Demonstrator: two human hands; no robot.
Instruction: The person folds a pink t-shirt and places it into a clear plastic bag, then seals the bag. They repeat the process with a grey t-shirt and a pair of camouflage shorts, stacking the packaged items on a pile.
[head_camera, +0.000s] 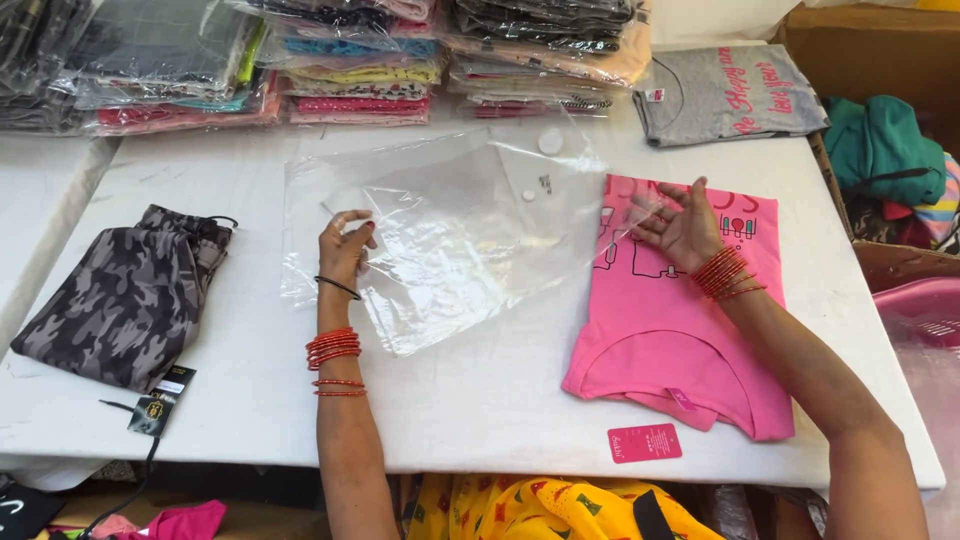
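Observation:
A clear plastic bag lies spread over the middle of the white table. My left hand pinches the bag's left part between fingers and thumb. My right hand rests flat, fingers spread, on the top left corner of a folded pink t-shirt and touches the bag's right edge there. The shirt has a dark print near its top and a pink tag by its lower edge. Red bangles ring both wrists.
Folded camouflage trousers with a black tag lie at the table's left. Stacks of bagged garments line the far edge, with a grey t-shirt at the back right. A cardboard box with clothes and a pink tub stand to the right.

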